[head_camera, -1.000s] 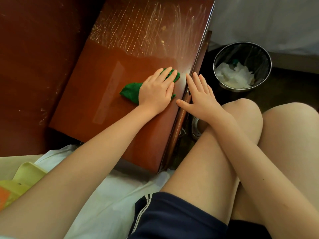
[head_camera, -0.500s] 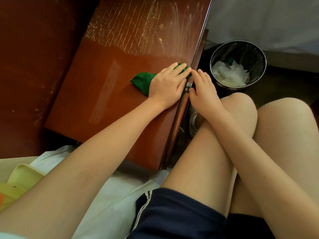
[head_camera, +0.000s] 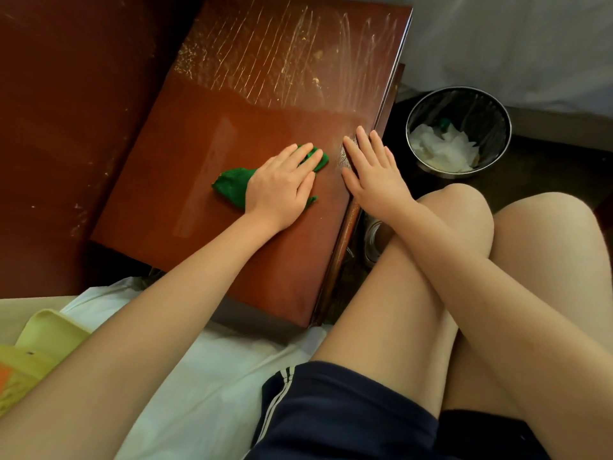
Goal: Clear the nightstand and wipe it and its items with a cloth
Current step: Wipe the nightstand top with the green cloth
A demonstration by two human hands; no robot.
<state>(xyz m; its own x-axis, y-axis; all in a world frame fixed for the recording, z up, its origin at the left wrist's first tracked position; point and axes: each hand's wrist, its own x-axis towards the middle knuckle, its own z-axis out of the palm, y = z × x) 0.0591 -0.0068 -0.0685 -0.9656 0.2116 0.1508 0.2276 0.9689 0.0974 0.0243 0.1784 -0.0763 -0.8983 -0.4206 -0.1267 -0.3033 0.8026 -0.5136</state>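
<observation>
Cloth [head_camera: 232, 189] stretched left-to-right on nightstand [head_camera: 232, 111], left hand [head_camera: 282, 190] flat atop, fingers together, right hand [head_camera: 374, 180] splayed

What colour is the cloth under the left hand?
Green; the cloth shows best in the head view.

I log: cloth [head_camera: 232, 189] on the nightstand [head_camera: 199, 144] near its right edge, under my left hand [head_camera: 282, 187]; my right hand [head_camera: 374, 180] on that edge; bin [head_camera: 459, 173] right of the nightstand.
</observation>
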